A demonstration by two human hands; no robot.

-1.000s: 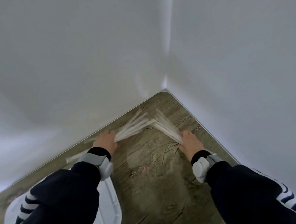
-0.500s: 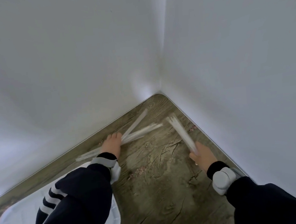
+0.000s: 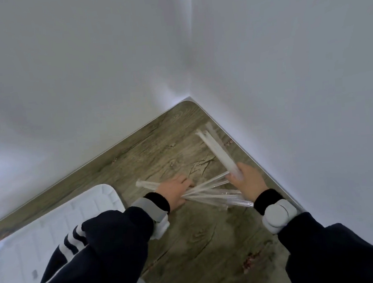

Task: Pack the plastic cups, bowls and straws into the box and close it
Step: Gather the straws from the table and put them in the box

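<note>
a bundle of clear plastic straws (image 3: 219, 153) sticks up and away from the right hand (image 3: 248, 182), whose fingers are wrapped around its lower end. more clear straws, fanned out loosely (image 3: 213, 192), run between both hands just above the grey-brown wood-grain table (image 3: 190, 243); the left hand (image 3: 175, 192) grips their left part. a white plastic lid (image 3: 31, 243) lies on the table, left of the left hand, partly under the dark striped sleeve (image 3: 90, 260).
</note>
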